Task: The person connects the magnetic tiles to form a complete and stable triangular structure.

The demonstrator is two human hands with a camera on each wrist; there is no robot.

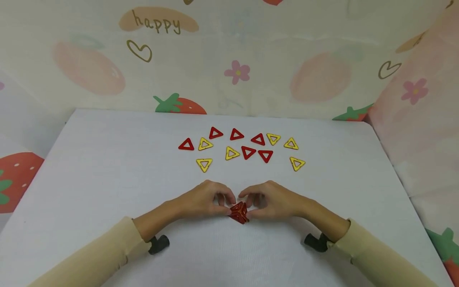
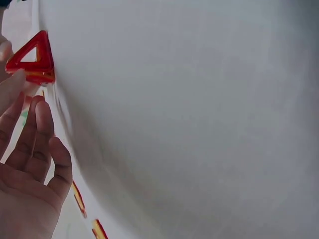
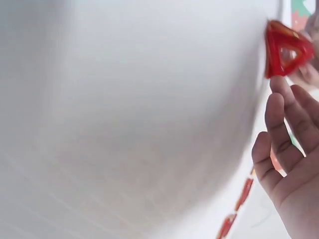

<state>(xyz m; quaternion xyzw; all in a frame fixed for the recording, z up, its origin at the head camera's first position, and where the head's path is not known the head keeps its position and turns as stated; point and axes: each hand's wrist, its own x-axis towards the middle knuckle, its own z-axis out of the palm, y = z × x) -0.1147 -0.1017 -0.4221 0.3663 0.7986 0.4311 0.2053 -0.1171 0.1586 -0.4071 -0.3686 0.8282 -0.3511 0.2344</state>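
Between the two hands, a small red shape of joined triangular tiles is held at the near middle of the table. The left hand pinches its left side, thumb low and fingers bent above. From the other side the right hand grips its right edge with thumb and fingertips. In the left wrist view the red shape shows a triangular face above the left hand. A fingertip of the right hand touches the bottom of the shape in the right wrist view.
Beyond the hands, several loose red triangles and yellow triangles lie flat on the white table. A patterned cloth hangs behind the table's far edge. Dark devices sit at both wrists.
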